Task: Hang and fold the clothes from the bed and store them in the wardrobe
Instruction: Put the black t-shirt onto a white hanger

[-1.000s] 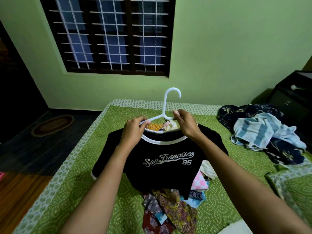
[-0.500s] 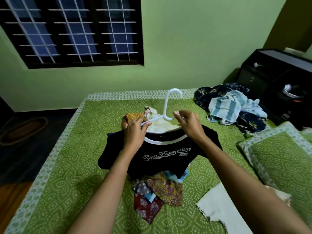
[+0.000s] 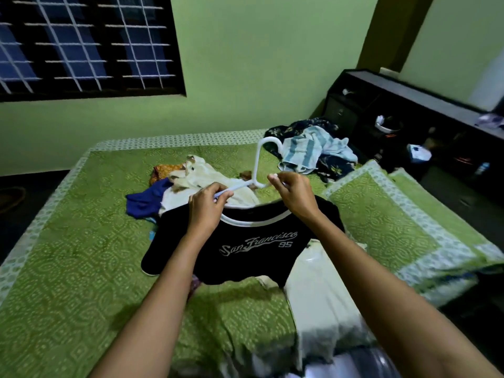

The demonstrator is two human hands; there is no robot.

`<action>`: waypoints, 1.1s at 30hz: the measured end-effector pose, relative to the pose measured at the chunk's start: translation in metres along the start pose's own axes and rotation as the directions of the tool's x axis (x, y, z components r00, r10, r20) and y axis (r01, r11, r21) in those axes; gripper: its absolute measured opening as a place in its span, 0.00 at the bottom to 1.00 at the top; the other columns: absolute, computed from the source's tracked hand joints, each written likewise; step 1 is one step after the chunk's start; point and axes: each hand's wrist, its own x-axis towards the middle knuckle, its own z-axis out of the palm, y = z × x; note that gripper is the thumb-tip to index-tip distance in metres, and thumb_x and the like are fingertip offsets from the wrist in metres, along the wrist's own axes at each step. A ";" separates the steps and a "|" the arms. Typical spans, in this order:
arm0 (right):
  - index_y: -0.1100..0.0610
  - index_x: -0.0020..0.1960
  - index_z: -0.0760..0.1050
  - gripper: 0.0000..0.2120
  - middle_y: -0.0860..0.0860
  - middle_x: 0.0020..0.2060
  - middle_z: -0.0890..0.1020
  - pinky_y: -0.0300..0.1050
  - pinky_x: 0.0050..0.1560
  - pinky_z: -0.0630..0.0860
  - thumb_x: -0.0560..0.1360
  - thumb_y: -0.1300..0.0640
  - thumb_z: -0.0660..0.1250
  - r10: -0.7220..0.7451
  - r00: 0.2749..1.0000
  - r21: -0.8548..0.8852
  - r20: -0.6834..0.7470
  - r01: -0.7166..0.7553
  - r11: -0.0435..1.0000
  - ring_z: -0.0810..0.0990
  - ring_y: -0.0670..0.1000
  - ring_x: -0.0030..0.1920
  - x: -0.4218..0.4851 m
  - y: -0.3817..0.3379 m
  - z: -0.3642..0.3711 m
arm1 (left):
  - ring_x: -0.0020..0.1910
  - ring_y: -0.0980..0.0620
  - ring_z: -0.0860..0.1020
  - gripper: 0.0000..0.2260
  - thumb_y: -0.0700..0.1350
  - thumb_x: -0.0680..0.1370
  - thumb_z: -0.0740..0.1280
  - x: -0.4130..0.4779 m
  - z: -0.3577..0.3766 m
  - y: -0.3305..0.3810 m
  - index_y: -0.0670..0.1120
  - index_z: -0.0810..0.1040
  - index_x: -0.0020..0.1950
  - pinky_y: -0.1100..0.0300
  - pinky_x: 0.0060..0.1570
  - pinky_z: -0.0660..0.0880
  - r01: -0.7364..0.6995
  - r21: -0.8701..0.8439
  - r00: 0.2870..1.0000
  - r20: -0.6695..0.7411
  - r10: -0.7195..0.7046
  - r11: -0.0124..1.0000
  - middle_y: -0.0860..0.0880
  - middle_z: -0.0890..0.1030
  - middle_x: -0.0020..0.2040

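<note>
— Green-sheeted bed point(image 3: 81, 282) first: where are its edges?

— Its pale border runs down the left side, with dark floor beyond. The far edge sits close to the green wall under the window point(image 3: 81, 45). On the right a pillow point(image 3: 395, 236) lies just beside a dark cabinet point(image 3: 409, 110).

— Any open sheet?

— Plenty on the left and in front of the person. A cream garment point(image 3: 199, 173) and a blue one point(image 3: 144, 200) lie past the hands, a towel point(image 3: 308, 148) is at the far right corner, and a white cloth point(image 3: 321, 304) is near right.

— And the shirt?

— The black shirt point(image 3: 245, 257) is on a white hanger point(image 3: 257, 165), held over the middle of the bed, with its print facing the person and its right hem over the white cloth.

— The hands?

— Both forearms reach forward. The left hand point(image 3: 207, 211) has its fingers curled round the hanger's left arm at the collar. The right hand point(image 3: 296, 196) pinches the other arm just beside the hook's stem. The hook stands upright between them.
</note>
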 end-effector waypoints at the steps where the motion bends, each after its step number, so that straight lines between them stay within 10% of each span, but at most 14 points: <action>1: 0.43 0.28 0.62 0.22 0.43 0.23 0.64 0.45 0.30 0.60 0.78 0.50 0.64 0.011 1.000 -0.010 -0.002 -0.011 1.000 0.63 0.41 0.27 -0.017 0.009 -0.014 | 0.42 0.40 0.79 0.07 0.44 0.75 0.69 -0.018 0.010 0.012 0.40 0.80 0.44 0.51 0.43 0.72 0.004 -0.008 1.000 0.015 -0.004 1.000 0.41 0.82 0.39; 12: 0.62 0.40 0.79 0.18 0.58 0.34 0.75 0.50 0.37 0.67 0.78 0.49 0.63 0.155 0.987 -0.120 -0.037 -0.159 0.980 0.74 0.57 0.37 -0.127 0.104 -0.116 | 0.37 0.50 0.75 0.07 0.42 0.75 0.69 -0.124 0.105 0.090 0.38 0.80 0.44 0.56 0.36 0.67 0.054 -0.101 0.956 0.291 -0.023 0.993 0.41 0.80 0.37; 19: 0.60 0.40 0.78 0.17 0.44 0.28 0.66 0.45 0.41 0.60 0.79 0.49 0.62 0.283 0.957 -0.209 0.066 -0.264 0.942 0.69 0.52 0.37 -0.134 0.167 -0.121 | 0.38 0.52 0.73 0.04 0.36 0.74 0.69 -0.139 0.163 0.087 0.36 0.80 0.46 0.62 0.32 0.63 0.189 -0.111 0.898 0.422 -0.126 0.976 0.43 0.78 0.37; 25: 0.61 0.47 0.81 0.18 0.62 0.38 0.80 0.47 0.39 0.65 0.79 0.47 0.61 0.380 0.904 -0.282 0.199 -0.318 0.905 0.78 0.62 0.43 -0.112 0.228 -0.092 | 0.39 0.50 0.73 0.03 0.36 0.75 0.68 -0.131 0.221 0.054 0.38 0.79 0.48 0.67 0.29 0.64 0.380 -0.071 0.798 0.530 -0.288 0.922 0.46 0.76 0.38; 33: 0.61 0.48 0.81 0.16 0.52 0.28 0.69 0.44 0.40 0.59 0.79 0.49 0.62 0.485 0.812 -0.276 0.326 -0.409 0.870 0.69 0.52 0.36 -0.031 0.311 -0.040 | 0.42 0.49 0.75 0.07 0.38 0.77 0.66 -0.064 0.305 0.009 0.36 0.79 0.52 0.62 0.40 0.66 0.564 0.019 0.682 0.553 -0.479 0.826 0.45 0.77 0.41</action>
